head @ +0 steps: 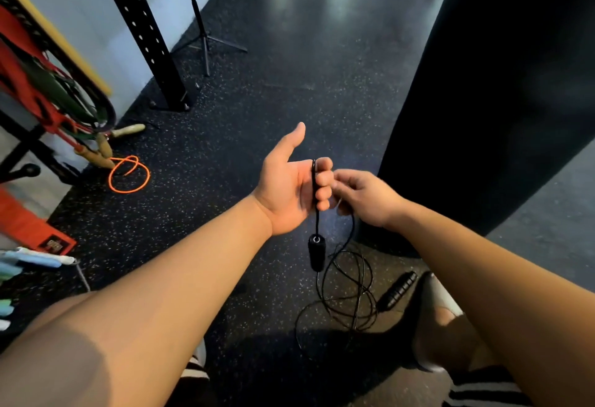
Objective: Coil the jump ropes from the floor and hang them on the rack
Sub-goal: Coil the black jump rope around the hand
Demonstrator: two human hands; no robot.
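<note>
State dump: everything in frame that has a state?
left-hand grip: fingers curled round black rope
right-hand grip: pinches same rope
black rope: uncoiled, loose tangle on floor
dangling handle: hangs below left-hand grip
second handle: lying on floor
orange rope: loose loop on floor, not hung
rack: bands hanging on it

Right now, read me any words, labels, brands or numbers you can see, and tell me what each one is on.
No text here can be read.
Dark label on the red mat: too blurred to read.
Hanging handle of the black rope: no lettering visible.
Floor handle: ribbed, no lettering visible.
</note>
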